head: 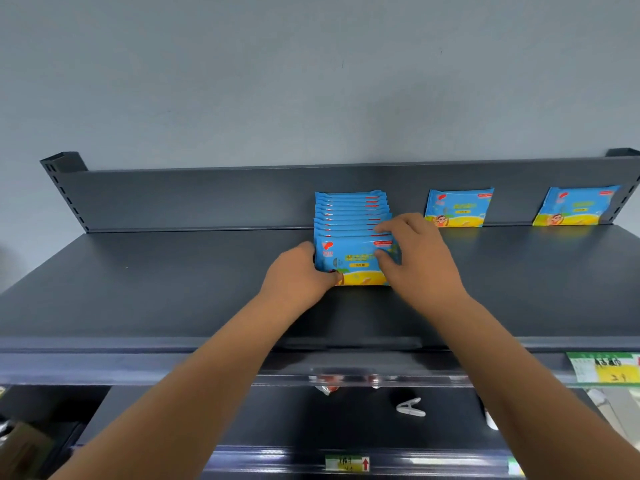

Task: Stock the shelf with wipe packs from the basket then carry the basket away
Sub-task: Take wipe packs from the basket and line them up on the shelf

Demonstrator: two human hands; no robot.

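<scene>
The left hand [301, 271] curls round the left edge of the front pack [356, 261], its thumb across the lower corner of the printed face. The right hand [419, 258] holds the same pack's right end: bent fingers lie on its face and one fingertip reaches its top edge. Between the two hands the pack stands upright, a flat, soft pouch of glossy blue film with a yellow band along the bottom.

Directly beyond the hands, the row of wipe packs [351, 216] runs back in a tight file. Only their thin, crimped top edges show, one behind another, and the rearmost reaches the back panel [207, 199]. Under both hands lies the shelf [138, 289], a flat, matte sheet of dark grey metal. The back panel is the same metal, a low upright strip with slotted posts at its ends.

Well to the right of the right hand, a second pack [457, 207] leans against that panel. A third pack [571, 206] leans farther right still, and nothing stands between them and the hand.

Below the forearms, on the lower shelf [277, 417], lies a white plastic clip [410, 408], under the right wrist. A green and yellow price label [602, 370] sits in the shelf's front rail, right of the right forearm. A plain grey wall [311, 81] rises behind everything.
</scene>
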